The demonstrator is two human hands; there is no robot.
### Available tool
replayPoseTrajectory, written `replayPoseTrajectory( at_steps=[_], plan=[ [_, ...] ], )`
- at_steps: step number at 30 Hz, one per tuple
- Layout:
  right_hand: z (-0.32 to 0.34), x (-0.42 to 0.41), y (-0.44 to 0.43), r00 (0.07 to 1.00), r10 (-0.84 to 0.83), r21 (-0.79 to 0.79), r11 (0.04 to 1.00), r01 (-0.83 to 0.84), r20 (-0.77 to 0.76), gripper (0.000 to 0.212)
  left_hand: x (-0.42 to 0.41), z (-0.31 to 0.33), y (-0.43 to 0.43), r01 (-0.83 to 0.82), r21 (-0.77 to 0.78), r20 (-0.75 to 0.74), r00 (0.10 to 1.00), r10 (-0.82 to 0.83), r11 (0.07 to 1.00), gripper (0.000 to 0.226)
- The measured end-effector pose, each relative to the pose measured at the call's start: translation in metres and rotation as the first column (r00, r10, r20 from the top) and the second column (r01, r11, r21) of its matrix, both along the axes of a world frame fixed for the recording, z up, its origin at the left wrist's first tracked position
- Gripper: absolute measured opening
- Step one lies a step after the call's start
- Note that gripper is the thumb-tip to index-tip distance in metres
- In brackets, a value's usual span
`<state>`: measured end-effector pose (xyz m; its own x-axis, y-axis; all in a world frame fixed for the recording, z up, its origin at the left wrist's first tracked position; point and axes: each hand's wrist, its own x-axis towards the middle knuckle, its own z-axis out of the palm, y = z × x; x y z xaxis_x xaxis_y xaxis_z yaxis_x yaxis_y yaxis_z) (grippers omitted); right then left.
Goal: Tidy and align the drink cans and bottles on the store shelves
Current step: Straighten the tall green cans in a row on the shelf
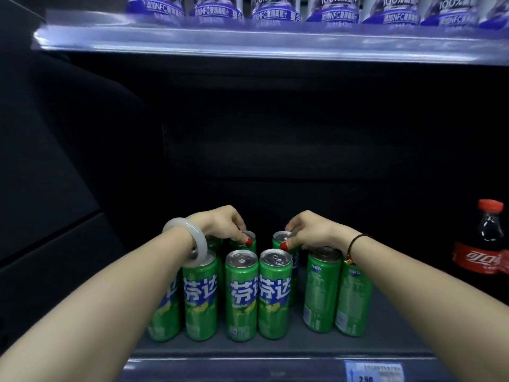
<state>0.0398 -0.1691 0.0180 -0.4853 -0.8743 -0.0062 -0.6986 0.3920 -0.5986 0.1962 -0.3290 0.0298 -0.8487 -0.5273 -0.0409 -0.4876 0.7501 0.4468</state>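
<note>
Both hands are reaching deep into the shelf (275, 351) — the left hand (220, 226) pinches the rim of the left rear can (239, 245), and the right hand (312, 232) grips the right rear can (280, 237) the same way. The front green cans (241, 296) stand neat, labels out. The right-hand pair (321, 290) sits apart with labels turned away — roughly halfway, I'd say.

left hand (220, 224) pinches back-left can (241, 247) | right hand (311, 231) pinches back-right can (281, 237)

upright green cans (241, 293) – uneven rows, cola bottle (489, 238) at right
</note>
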Motion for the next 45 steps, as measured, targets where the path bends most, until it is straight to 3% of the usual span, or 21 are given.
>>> replayPoseTrajectory(
  at_steps=[6, 16, 26, 31, 37, 45],
  plan=[
    [-0.003, 0.008, -0.005, 1.000, -0.004, -0.067, 0.998, 0.006, 0.019, 0.039, 0.007, 0.003, -0.005, 0.027, 0.009, -0.001, 1.000, -0.027, 1.000, 0.034],
    [-0.009, 0.019, -0.015, 0.999, -0.027, -0.144, 0.989, 0.031, 0.024, 0.049, 0.008, -0.001, -0.009, 0.026, 0.029, 0.003, 1.000, -0.027, 0.999, 0.033],
    [-0.006, 0.022, -0.014, 0.997, -0.012, -0.106, 0.994, 0.019, 0.071, 0.043, 0.008, -0.003, -0.005, -0.031, 0.043, 0.011, 0.999, 0.031, 0.999, 0.036],
    [-0.001, 0.019, 0.000, 0.999, -0.034, -0.118, 0.992, 0.038, 0.033, 0.053, 0.006, 0.000, 0.003, -0.042, 0.083, -0.121, 0.991, 0.052, 0.996, 0.052],
    [0.008, 0.009, 0.044, 0.993, -0.103, -0.242, 0.964, 0.114, 0.057, 0.035, -0.011, 0.013, 0.032, 0.078, 0.098, -0.268, 0.962, -0.049, 0.992, 0.046],
    [0.004, -0.011, 0.113, 0.973, -0.222, -0.246, 0.941, 0.231, 0.062, 0.032, -0.042, 0.014, 0.087, 0.250, 0.084, -0.231, 0.946, -0.226, 0.964, 0.046]
  ],
)
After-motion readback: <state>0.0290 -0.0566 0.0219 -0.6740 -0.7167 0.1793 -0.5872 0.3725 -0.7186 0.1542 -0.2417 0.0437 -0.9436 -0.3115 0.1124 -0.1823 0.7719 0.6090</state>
